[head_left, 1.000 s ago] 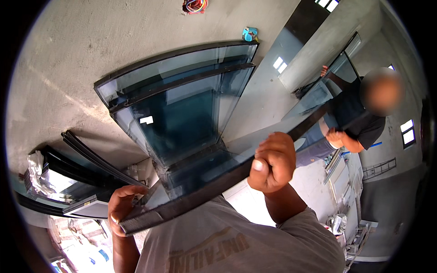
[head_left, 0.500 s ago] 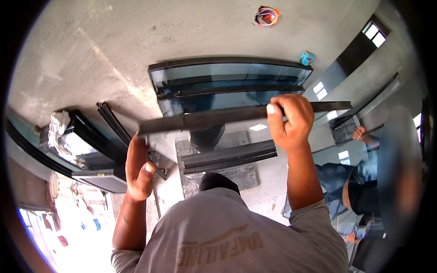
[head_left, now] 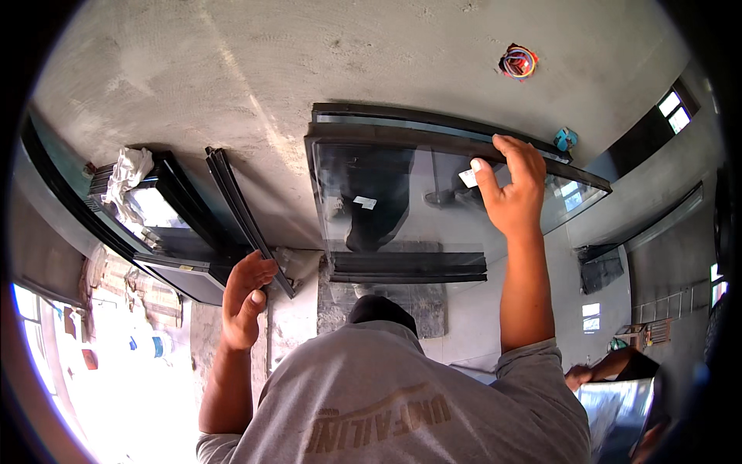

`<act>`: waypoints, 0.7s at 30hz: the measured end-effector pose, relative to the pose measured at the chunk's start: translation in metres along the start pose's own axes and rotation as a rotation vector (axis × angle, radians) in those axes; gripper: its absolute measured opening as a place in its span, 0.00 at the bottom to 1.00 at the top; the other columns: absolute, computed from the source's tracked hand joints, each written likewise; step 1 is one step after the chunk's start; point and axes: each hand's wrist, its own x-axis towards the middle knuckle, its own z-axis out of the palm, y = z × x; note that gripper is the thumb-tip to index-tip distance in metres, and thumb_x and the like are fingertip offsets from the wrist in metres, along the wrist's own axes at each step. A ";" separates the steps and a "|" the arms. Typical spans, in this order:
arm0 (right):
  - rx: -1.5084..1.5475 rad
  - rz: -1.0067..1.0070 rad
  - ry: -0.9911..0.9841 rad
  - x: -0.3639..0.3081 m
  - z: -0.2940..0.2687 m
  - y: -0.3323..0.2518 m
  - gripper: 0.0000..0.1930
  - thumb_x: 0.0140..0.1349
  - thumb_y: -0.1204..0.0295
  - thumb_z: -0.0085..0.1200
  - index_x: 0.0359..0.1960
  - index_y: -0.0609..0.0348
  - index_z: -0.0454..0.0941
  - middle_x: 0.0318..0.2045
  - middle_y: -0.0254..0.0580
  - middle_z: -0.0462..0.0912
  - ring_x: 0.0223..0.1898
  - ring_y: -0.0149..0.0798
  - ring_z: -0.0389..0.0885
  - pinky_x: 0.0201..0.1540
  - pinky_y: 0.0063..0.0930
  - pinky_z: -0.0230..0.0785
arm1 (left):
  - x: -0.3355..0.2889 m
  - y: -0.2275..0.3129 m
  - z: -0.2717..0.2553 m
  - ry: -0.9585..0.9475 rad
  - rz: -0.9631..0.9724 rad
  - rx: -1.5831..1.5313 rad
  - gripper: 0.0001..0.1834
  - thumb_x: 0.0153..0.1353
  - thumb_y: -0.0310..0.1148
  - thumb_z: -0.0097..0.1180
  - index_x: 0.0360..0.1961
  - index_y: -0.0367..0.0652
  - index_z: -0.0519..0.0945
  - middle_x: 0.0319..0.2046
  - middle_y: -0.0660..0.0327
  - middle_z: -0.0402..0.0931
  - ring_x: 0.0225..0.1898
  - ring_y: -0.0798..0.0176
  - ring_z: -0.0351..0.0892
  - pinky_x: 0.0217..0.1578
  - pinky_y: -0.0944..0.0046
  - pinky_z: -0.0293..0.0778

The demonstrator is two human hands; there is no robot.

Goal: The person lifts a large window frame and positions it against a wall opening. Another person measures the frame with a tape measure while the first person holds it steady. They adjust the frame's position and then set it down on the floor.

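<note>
A large black-framed glass panel [head_left: 402, 141] leans toward the wall in front of me, another black-framed panel [head_left: 433, 117] behind it. Small white labels [head_left: 365, 203] stick to the glass. My right hand [head_left: 516, 185] is at the panel's top edge, fingers stretched against the frame and thumb apart in front of the glass. Left of the panel, my left hand [head_left: 246, 298] is raised with nothing in it, its fingers apart from the thumb. Dark stacked frame edges [head_left: 410, 267] lie low behind and below the glass, over a grey mat [head_left: 433, 309].
Black profiles [head_left: 239, 209] lean on the wall at left, beside stacked frames [head_left: 182, 209] with a crumpled white wrap [head_left: 130, 174]. Coiled wires [head_left: 518, 62] poke from a wall hole. At lower right, another person's hand [head_left: 576, 377] is by a shiny panel [head_left: 618, 410].
The panel has tilted back and away, to lean by the wall. My left hand has come off its corner; my right hand has loosened at the top edge. The person at right has moved lower.
</note>
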 end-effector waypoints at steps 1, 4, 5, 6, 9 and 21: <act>-0.011 0.012 -0.009 0.000 0.003 0.002 0.20 0.60 0.62 0.73 0.49 0.62 0.86 0.48 0.48 0.89 0.52 0.54 0.85 0.62 0.49 0.71 | -0.005 -0.002 -0.002 -0.002 -0.016 -0.003 0.47 0.71 0.59 0.62 0.76 0.31 0.65 0.63 0.48 0.78 0.66 0.52 0.77 0.70 0.53 0.67; -0.021 0.034 -0.018 0.007 0.012 0.006 0.22 0.59 0.61 0.74 0.50 0.62 0.86 0.49 0.48 0.89 0.53 0.53 0.85 0.63 0.49 0.70 | -0.018 -0.005 -0.006 0.022 -0.019 0.022 0.48 0.71 0.62 0.61 0.75 0.34 0.67 0.62 0.51 0.80 0.64 0.56 0.80 0.67 0.55 0.71; -0.018 0.039 -0.019 0.009 0.015 0.007 0.22 0.59 0.61 0.74 0.50 0.62 0.87 0.49 0.48 0.89 0.53 0.53 0.85 0.63 0.49 0.71 | -0.023 -0.005 -0.008 0.026 -0.027 0.025 0.47 0.71 0.62 0.61 0.75 0.34 0.67 0.62 0.51 0.81 0.64 0.56 0.80 0.67 0.55 0.71; -0.012 0.043 -0.031 0.009 0.019 0.010 0.22 0.60 0.60 0.74 0.51 0.62 0.87 0.50 0.49 0.89 0.53 0.53 0.85 0.63 0.48 0.70 | -0.028 -0.005 -0.010 0.023 -0.036 0.018 0.47 0.71 0.62 0.62 0.75 0.34 0.67 0.62 0.51 0.81 0.63 0.56 0.80 0.67 0.54 0.71; -0.030 0.037 -0.028 0.013 0.027 0.016 0.22 0.61 0.60 0.73 0.51 0.62 0.87 0.51 0.50 0.89 0.54 0.53 0.85 0.63 0.47 0.70 | -0.042 -0.004 -0.016 0.014 -0.052 -0.010 0.46 0.71 0.60 0.62 0.75 0.34 0.68 0.61 0.51 0.81 0.63 0.55 0.80 0.67 0.54 0.72; -0.077 0.038 -0.038 0.023 0.059 0.030 0.23 0.65 0.57 0.68 0.51 0.64 0.87 0.50 0.55 0.89 0.55 0.59 0.84 0.63 0.50 0.71 | -0.128 0.007 -0.039 0.035 -0.204 -0.044 0.46 0.69 0.61 0.64 0.73 0.33 0.69 0.59 0.50 0.82 0.60 0.54 0.82 0.64 0.53 0.74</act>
